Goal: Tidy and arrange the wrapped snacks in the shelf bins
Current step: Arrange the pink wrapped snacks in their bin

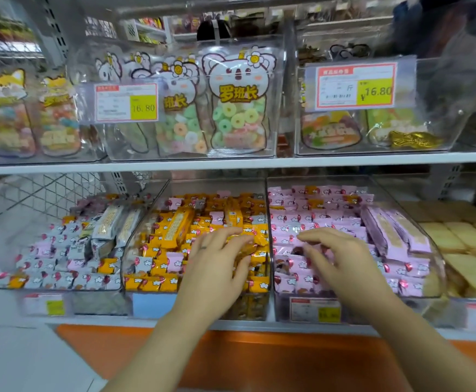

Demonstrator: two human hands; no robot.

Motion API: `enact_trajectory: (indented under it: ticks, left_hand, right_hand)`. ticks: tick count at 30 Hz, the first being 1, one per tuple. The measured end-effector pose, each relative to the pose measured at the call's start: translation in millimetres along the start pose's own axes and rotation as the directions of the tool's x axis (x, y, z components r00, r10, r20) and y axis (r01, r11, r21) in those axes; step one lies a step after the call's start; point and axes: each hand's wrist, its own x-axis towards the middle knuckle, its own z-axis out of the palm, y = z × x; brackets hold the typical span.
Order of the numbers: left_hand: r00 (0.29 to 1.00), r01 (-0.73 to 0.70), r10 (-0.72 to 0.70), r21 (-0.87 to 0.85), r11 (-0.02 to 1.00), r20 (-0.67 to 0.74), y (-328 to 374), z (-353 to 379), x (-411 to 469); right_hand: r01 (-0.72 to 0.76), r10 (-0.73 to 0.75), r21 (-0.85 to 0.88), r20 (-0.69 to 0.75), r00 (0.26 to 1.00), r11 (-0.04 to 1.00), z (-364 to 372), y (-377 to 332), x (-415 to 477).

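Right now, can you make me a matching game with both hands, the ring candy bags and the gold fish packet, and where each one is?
Things:
1. left hand
2. right hand
3. ring candy bags
4. gold fish packet

Places:
A. upper shelf, lying low at a bin's front
B. on the pink snacks
C. upper shelf, standing upright
D. on the orange snacks

Pairs: 1-D, 2-B, 3-C, 4-A

thin ring worn on l hand finger.

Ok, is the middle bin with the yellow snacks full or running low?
Full. Yellow snacks fill the clear bin front to back, heaped near its rim, a few pink snacks mixed in.
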Motion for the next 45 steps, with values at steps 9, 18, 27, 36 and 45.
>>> enact_trajectory:
  ticks: [9, 18, 27, 36, 45]
  left_hand:
    - [0.975, -0.218, 0.218, -0.016, 0.976, 0.052, 61.5, 37.4, 13.8]
    - [0.948, -0.265, 0.235, 0.119, 0.957, 0.216, 77.1, 53.6, 18.3]
    - [0.95, -0.277, 0.257, 0.103, 0.955, 0.178, 75.8, 55.8, 17.7]
    - [0.954, -0.246, 0.245, -0.016, 0.969, 0.171, 80.9, 44.1, 16.3]
    - [0.982, -0.178, 0.129, -0.431, 0.885, -0.14, 63.6, -0.6, -6.0]
  right_hand:
    - [-0.034, 0.046, -0.136, 0.091, 0.995, 0.99, -31.9, 39.1, -20.5]
    - [0.05, 0.017, -0.273, 0.236, 0.972, 0.961, -28.9, 43.1, -26.8]
    - [0.03, -0.007, -0.27, 0.085, 0.996, 0.962, -34.1, 32.2, -30.9]
    - [0.123, -0.126, -0.033, -0.419, 0.899, 0.992, -41.6, 11.5, -25.6]
    - [0.184, -0.021, 0.286, -0.49, 0.872, 0.941, -20.7, -52.6, -12.4]
